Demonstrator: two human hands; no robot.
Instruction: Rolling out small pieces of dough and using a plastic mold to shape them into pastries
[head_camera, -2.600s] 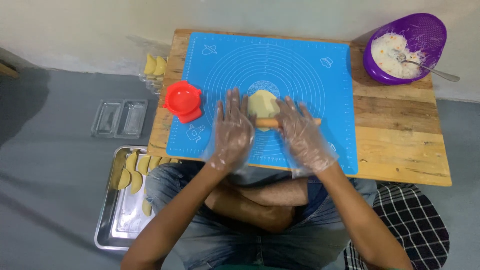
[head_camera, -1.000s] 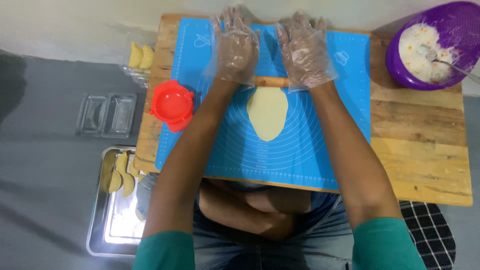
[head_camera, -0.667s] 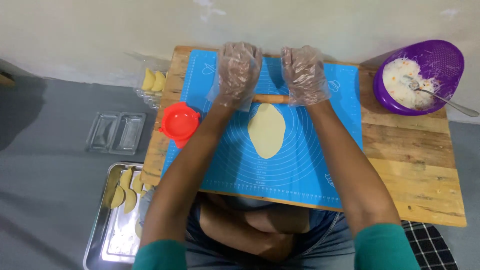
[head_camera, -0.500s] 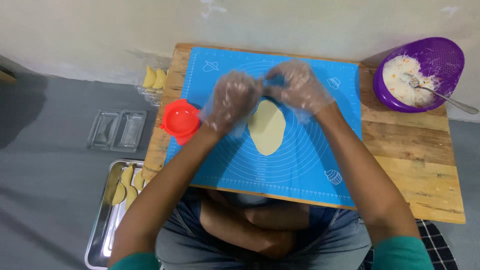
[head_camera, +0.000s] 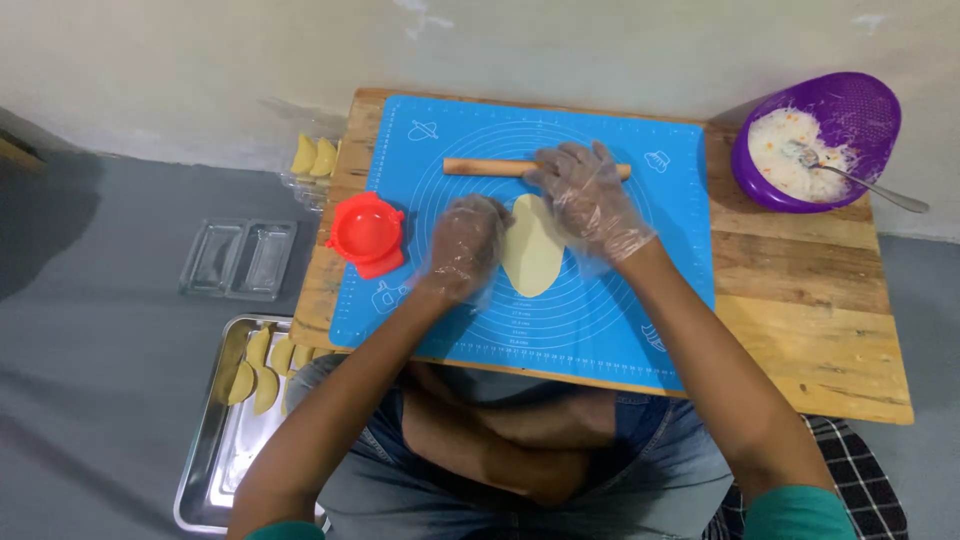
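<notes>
My left hand (head_camera: 465, 245), in a clear plastic glove, rested on the blue silicone pastry mat (head_camera: 600, 320) with its fingers (head_camera: 490, 215) loosely curled against the left edge of the flat oval sheet of pale yellow dough (head_camera: 532, 258); whether they gripped that edge I could not tell. My right hand (head_camera: 590, 200), also gloved, lay open with its fingers (head_camera: 560, 165) spread over the upper right part of the dough, holding nothing, the fingertips just beside the slim wooden rolling pin (head_camera: 490, 167). The pin lay crosswise on the mat beyond the dough, free of both hands. The dough lay near the middle of the mat, which covered most of the low wooden table (head_camera: 800, 300). A round red plastic dumpling press (head_camera: 368, 233) sat at the mat's left edge, near my left hand. A purple plastic bowl of whitish filling (head_camera: 815, 150) with a metal spoon (head_camera: 870, 185) stood at the table's far right corner. On the grey floor (head_camera: 100, 380) to the left lay a metal tray (head_camera: 200, 470) bearing folded yellow dumplings (head_camera: 255, 370).
</notes>
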